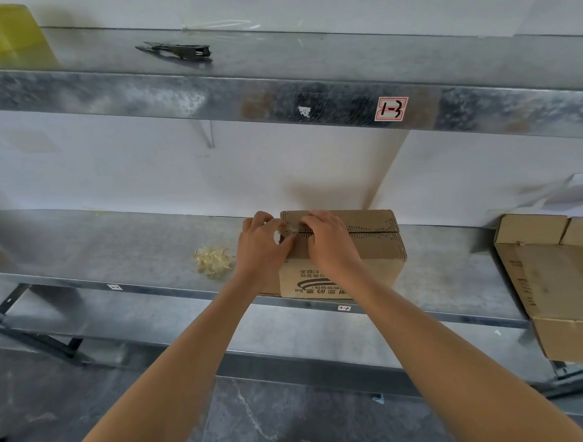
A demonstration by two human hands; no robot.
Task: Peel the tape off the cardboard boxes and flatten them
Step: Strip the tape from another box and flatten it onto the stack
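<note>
Red-bordered sticker on upper shelf edge: handwritten "1-3". Cardboard box front print upside down, unreadable.

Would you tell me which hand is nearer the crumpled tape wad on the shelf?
Left. The left hand is right of the tape wad, by the box; the right hand is farther right, atop it.

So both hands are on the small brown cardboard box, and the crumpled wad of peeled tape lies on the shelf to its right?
The head view shows the crumpled wad of yellowish peeled tape on the grey metal shelf left of the small brown cardboard box, not right. The left hand and right hand are on that box.
</note>
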